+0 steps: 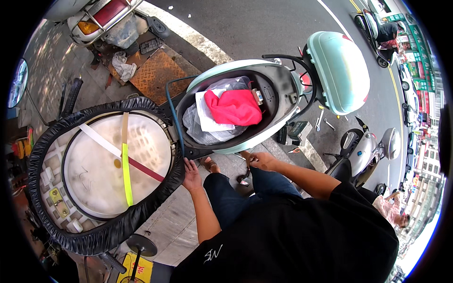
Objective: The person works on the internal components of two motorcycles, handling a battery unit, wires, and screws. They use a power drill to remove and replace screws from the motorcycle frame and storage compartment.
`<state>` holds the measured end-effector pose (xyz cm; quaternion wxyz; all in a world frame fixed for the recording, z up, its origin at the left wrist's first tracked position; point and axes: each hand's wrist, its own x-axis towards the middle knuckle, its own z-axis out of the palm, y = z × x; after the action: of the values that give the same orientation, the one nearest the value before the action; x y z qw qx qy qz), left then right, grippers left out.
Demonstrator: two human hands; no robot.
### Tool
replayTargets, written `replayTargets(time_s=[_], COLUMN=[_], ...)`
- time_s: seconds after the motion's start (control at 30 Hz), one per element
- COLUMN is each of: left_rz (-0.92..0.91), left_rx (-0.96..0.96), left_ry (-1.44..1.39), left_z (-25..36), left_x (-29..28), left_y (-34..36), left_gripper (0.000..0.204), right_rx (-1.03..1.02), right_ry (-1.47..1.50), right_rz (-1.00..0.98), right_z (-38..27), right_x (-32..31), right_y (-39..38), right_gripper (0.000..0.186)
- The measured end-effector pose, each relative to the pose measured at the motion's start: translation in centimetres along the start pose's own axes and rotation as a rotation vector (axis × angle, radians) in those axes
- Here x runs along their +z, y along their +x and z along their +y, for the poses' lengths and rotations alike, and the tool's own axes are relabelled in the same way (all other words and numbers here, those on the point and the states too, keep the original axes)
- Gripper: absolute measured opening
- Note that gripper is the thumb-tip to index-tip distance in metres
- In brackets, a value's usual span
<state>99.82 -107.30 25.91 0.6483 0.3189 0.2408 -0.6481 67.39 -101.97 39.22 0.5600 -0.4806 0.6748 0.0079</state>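
The raised seat [106,236] of a mint-green scooter [236,148] shows its white underside, a gathered black cover and crossed coloured straps. My left hand [191,177] rests at the seat's lower right edge, its fingers stretched out against the black cover. Close to the scooter's near side, my right hand [264,161] has its fingers curled; what they hold, if anything, cannot be made out. Inside the uncovered storage compartment [270,87] lie a red cloth [236,107], a white paper [211,120] and clear plastic.
A mint-green top box [340,70] sits at the scooter's rear. Wrenches [320,119] and an open toolbox [297,132] lie on the ground to the right. Another scooter [358,151] stands beyond them. A rusty metal plate [158,78] lies at the upper left.
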Motion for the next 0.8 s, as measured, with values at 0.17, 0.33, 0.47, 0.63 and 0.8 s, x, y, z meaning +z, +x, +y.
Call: replayTargets(time_s=[0.17, 0.33, 0.47, 0.63, 0.8], left_rz=[0.215, 0.071, -0.076, -0.126, -0.245], left_rx=[-0.098, -0.213, -0.165, 0.221, 0.747], left_ry=[-0.108, 0.153, 0.359, 0.365, 0.336], left_z=[1.8, -3.7, -4.5, -5.4, -0.8], left_x=[2.1, 7.4, 11.9, 15.3, 18.4], left_y=[-1.2, -16.3, -26.1, -34.0, -38.7], left_gripper=[0.030, 0.023, 0.020, 0.018, 0.020], right_rx=[-0.238, -0.077, -0.058, -0.220, -0.150], right_ry=[0.052, 0.793, 1.543, 1.833, 1.781], right_rz=[-0.060, -0.359, -0.628, -0.568, -0.220], right_z=[-3.9, -7.7, -16.6, -21.1, -16.8], right_x=[-1.6, -4.4, -9.3, -19.2, -27.0], right_y=[3.9, 7.6, 7.5, 7.8, 10.2], right_gripper=[0.036, 0.061, 0.056, 0.054, 0.052])
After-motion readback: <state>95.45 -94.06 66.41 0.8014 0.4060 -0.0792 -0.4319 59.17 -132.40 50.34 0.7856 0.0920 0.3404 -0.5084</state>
